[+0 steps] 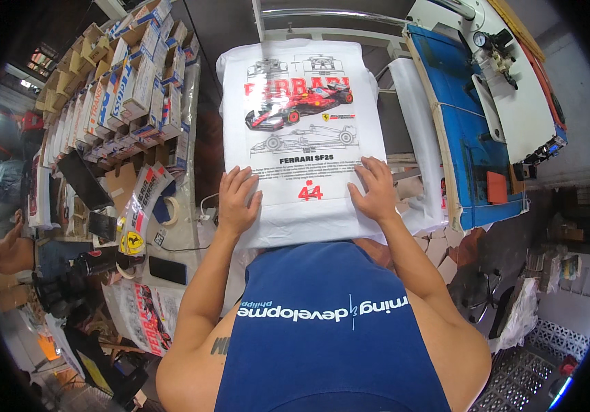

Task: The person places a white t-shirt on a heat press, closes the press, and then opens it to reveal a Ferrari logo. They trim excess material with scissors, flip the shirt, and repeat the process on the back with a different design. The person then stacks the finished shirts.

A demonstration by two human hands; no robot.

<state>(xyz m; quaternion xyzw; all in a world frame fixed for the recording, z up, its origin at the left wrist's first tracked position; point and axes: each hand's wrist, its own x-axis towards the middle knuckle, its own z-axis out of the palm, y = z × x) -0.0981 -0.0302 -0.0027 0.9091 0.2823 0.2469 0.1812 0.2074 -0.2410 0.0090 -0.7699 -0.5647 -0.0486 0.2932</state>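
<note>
A white T-shirt [288, 223] is spread out in front of me, with a red racing car print [302, 108], line drawings and dark lettering on it. My left hand [239, 199] lies on the shirt beside the lower left of the print. On the opposite side rests my right hand [375, 189], its fingers stretched over the fabric at the print's lower right. Both hands have their fingers apart and hold nothing. Whatever supports the shirt is hidden beneath it.
Stacked cardboard boxes [133, 89] fill the left side. Nearer me are a dark phone [168, 270], a tape roll [171, 211] and a printed sheet [147, 316]. To the right stands a blue panel [446, 89] beside a machine with a pressure gauge [480, 40].
</note>
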